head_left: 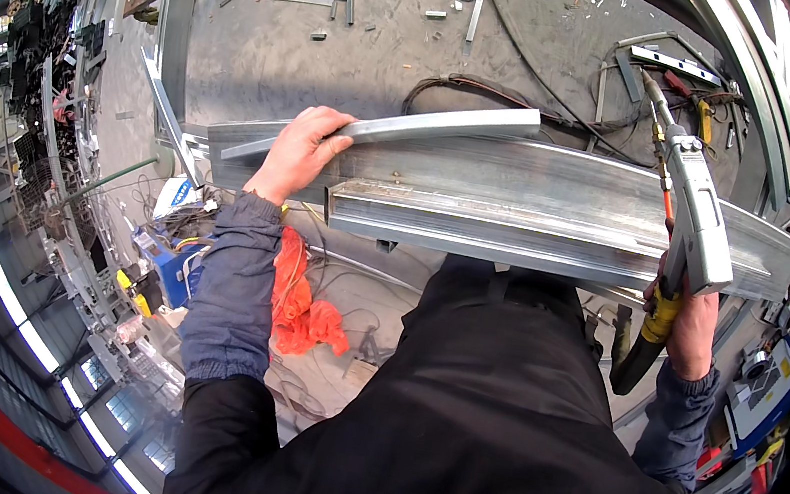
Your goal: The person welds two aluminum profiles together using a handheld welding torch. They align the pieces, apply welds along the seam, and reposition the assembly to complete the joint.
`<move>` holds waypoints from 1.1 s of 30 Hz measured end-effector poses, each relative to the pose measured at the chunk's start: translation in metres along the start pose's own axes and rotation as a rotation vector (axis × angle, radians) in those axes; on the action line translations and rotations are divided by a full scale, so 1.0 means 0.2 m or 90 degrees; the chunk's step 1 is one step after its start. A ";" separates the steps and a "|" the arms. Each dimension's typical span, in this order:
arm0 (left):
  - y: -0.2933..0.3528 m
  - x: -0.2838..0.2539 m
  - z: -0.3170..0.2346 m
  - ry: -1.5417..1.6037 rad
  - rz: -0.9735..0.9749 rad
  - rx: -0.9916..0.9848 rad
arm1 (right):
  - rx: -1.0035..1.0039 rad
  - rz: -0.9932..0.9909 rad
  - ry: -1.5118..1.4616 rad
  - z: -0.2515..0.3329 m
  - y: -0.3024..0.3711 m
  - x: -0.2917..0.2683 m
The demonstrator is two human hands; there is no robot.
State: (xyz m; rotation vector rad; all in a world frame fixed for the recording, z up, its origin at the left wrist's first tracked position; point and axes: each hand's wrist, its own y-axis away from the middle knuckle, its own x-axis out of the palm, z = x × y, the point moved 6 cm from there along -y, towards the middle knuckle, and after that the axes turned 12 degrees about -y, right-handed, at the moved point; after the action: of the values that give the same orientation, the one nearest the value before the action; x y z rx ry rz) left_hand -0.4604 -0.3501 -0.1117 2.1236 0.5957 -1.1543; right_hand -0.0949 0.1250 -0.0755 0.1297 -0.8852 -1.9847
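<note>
Blue case (pixel 178 267): near left, on the floor. Orange cloth (pixel 301 305): crumpled, right of the case. Left hand (pixel 305 156): fingers curled over the left part of a metal bar, gripping it. Metal bar (pixel 452 129): slanting rightward along the far side of a wide steel beam (pixel 565 185); contact between them cannot be told. Short steel channel (pixel 479 225): on the beam's near side. Gun-shaped tool (pixel 700 214): right, nozzle pointing far. Right hand (pixel 694 335): wrapped around its handle, partly hidden.
</note>
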 end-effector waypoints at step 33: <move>0.18 0.23 -1.04 -0.094 0.003 0.144 | -0.029 -0.037 0.003 0.00 0.03 0.01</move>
State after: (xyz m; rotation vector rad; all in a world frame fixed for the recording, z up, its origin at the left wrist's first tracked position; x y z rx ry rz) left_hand -0.2959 -0.2213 -0.0549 2.1982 0.4076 -1.4191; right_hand -0.0917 0.1223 -0.0721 0.1359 -0.8418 -2.0560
